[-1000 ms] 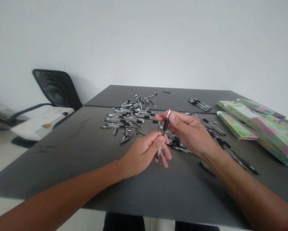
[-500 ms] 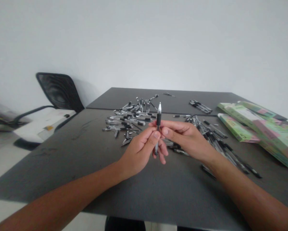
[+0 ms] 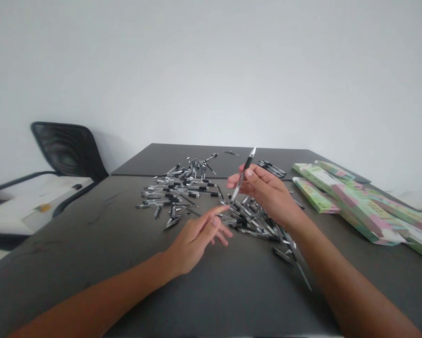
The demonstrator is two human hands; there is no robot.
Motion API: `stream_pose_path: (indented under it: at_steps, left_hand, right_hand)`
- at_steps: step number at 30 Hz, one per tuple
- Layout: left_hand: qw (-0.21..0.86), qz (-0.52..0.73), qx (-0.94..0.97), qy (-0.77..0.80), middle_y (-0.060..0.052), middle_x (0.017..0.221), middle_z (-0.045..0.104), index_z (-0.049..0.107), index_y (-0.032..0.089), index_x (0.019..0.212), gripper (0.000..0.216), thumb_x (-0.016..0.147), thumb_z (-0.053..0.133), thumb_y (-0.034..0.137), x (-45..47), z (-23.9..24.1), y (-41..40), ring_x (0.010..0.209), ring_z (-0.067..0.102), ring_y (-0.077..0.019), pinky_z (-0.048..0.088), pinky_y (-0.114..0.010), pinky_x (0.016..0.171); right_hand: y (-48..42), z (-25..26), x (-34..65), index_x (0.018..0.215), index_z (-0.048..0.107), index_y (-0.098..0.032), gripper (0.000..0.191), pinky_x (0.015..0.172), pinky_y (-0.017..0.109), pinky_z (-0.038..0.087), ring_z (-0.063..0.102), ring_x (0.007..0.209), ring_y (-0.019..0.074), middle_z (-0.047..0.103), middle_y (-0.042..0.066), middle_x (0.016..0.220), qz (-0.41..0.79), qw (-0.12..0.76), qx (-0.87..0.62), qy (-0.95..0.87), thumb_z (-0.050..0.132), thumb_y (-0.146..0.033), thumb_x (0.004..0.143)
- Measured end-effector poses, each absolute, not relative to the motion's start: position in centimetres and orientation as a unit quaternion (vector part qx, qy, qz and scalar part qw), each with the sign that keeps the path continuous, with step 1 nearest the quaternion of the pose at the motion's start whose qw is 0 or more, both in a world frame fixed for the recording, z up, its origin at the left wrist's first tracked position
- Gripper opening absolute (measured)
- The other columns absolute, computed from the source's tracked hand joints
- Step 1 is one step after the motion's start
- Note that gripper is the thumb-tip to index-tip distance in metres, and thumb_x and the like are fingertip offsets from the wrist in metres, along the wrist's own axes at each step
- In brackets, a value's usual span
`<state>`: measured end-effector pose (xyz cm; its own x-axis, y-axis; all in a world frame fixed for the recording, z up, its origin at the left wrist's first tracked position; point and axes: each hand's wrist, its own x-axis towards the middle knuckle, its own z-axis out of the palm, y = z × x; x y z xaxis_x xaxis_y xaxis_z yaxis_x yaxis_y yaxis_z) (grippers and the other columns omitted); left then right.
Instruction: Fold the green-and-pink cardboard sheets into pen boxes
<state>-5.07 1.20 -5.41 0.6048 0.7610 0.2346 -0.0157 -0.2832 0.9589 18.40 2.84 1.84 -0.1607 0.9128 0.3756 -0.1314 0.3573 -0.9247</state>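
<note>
My right hand (image 3: 269, 191) pinches a black and clear pen (image 3: 244, 171), tilted with its tip up and to the right, above a heap of pens (image 3: 256, 218). My left hand (image 3: 196, 237) hovers just above the dark grey table (image 3: 91, 244) with its fingers stretched out and nothing in them, near the left edge of that heap. A second heap of pens and pen parts (image 3: 179, 190) lies farther back on the left.
Green and pink flat boxes (image 3: 351, 199) are stacked at the right of the table. A small bundle of pens (image 3: 272, 168) lies at the back. A black mesh chair (image 3: 68, 150) stands off the table's left side. A white wall is behind.
My left hand has let go of the pen and dropped toward the table with fingers spread. My right hand now holds the pen alone, shifted right and tilted. The camera has tipped up a little.
</note>
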Motion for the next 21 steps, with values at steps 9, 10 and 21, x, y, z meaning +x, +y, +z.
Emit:
stream_pose_path:
  at_steps: [9,10,21]
  left_hand:
    - [0.479,0.360,0.755,0.268,-0.009,0.107,0.083,0.061,0.021,0.150,0.054,0.115,0.040,0.057,-5.6,-4.8,0.8,0.093,0.079,-0.0240,0.057,-0.036,0.088]
    - [0.472,0.357,0.760,0.268,-0.008,0.106,0.083,0.062,0.022,0.148,0.052,0.114,0.041,0.056,-5.7,-4.8,0.7,0.092,0.079,-0.0234,0.057,-0.036,0.089]
    - [0.339,0.388,0.812,0.274,0.003,0.099,0.085,0.060,0.047,0.146,0.042,0.104,0.063,0.040,-6.1,-5.5,-0.2,0.086,0.081,-0.0217,0.064,-0.030,0.082]
  right_hand:
    - [9.8,5.3,32.4,0.111,0.080,-0.016,0.053,0.086,0.037,0.061,0.078,0.089,0.0227,0.085,0.013,0.100,0.110,0.456,-0.639,-0.610,0.068,-0.065,0.096]
    - [10.8,5.2,34.1,0.103,0.082,-0.016,0.047,0.086,0.037,0.060,0.077,0.087,0.0239,0.084,0.012,0.092,0.089,0.424,-0.667,-0.606,0.072,-0.061,0.094]
    - [21.3,0.9,43.8,0.130,0.072,-0.021,0.033,0.097,0.045,0.064,0.072,0.115,0.0259,0.071,0.009,0.136,0.025,0.114,-0.808,-0.577,0.071,-0.041,0.105]
